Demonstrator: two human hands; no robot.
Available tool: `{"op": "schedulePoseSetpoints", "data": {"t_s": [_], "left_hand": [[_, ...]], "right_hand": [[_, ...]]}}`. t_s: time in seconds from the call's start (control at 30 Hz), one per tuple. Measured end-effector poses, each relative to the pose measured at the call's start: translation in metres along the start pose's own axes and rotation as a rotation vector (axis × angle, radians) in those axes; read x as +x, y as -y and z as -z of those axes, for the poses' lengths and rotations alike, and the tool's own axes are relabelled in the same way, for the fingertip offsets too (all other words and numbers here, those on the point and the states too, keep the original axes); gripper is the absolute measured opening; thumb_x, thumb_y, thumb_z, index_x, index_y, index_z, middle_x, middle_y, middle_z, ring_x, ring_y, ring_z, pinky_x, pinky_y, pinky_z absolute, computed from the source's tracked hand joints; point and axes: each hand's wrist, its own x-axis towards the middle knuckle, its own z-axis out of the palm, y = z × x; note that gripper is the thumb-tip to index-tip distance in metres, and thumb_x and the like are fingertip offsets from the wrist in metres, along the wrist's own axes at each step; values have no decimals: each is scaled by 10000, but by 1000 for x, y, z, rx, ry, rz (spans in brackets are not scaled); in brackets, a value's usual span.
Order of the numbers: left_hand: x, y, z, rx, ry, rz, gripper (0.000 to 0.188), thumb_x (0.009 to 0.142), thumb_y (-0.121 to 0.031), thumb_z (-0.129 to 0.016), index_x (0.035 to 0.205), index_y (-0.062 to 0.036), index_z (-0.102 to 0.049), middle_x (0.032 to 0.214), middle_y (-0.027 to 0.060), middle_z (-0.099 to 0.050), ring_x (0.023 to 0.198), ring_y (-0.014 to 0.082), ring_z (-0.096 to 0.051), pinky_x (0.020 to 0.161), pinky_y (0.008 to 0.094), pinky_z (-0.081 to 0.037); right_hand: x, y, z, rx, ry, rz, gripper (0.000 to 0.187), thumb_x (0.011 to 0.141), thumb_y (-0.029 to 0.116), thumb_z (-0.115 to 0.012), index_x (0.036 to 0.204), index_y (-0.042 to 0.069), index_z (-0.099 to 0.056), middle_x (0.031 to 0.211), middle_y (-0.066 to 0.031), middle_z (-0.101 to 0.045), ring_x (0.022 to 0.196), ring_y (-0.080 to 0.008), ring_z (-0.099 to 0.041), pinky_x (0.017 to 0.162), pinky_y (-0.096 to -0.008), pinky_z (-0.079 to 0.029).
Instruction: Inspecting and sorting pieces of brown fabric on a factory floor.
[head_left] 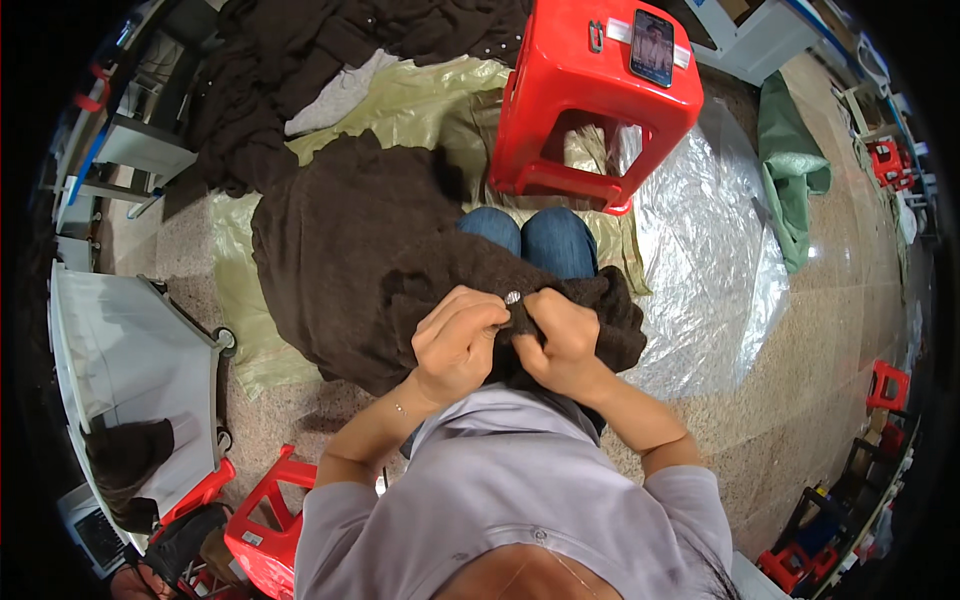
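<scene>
A dark brown knit garment [335, 265] lies across my lap and spreads to the left over the sheeting on the floor. My left hand [456, 342] is closed, pinching a fold of it. Close beside it, my right hand [562, 340] grips the cloth with curled fingers. Between the two hands a small shiny silvery button [513, 298] shows on the fabric, close to my left fingertips. Whether either hand also holds something smaller is hidden by the fingers.
Ahead stands a red plastic stool [600, 90] bearing a phone [653, 48] and a safety pin [596, 36]. More dark garments [260, 80] are heaped at the far left. Clear plastic sheeting [700, 240] covers floor at right; a white wheeled cart [150, 350] stands left.
</scene>
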Motion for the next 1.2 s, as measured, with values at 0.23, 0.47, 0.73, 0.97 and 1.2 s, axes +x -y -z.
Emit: {"op": "schedulePoseSetpoints", "data": {"t_s": [0.23,0.47,0.73,0.97,1.2], "left_hand": [[-7,11,6,11,108,260,189,786,50,-733,966,-6,-721,791,89,-653,705,217,-611,643,291,-496],[4,43,40,104,183,378,109,807,32,-709,914,9,-710,769,65,-626,696,146,-581,630,248,-449],[-9,55,64,-172,145,888,72,839,-28,-723,836,27,-677,780,7,-635,724,47,-539,665,210,-433],[93,-61,22,-841,306,599,126,841,-50,-706,840,61,-645,795,69,-602,713,110,-526,637,249,-399],[92,-58,-32,-1022,646,715,143,817,82,-711,941,34,-657,923,39,-595,872,107,-552,802,236,-429]], "right_hand": [[-7,-17,-7,-201,-176,119,389,558,-83,-665,943,-40,-631,677,-124,-496,561,-292,-539,523,-362,-447],[-4,-32,41,-320,6,-134,355,677,-140,-582,996,0,-644,812,-151,-561,775,-345,-600,686,-404,-495],[-19,-48,98,306,-106,-657,356,748,-151,-461,1011,-4,-652,962,-69,-663,905,-137,-613,837,-258,-472],[13,28,193,-155,-661,-197,339,830,-126,-474,1102,-1,-633,1005,-64,-659,889,-108,-615,804,-229,-481],[-3,49,234,-391,-817,-101,311,855,-106,-487,1112,-10,-635,1030,-89,-663,902,-157,-646,824,-265,-502]]}}
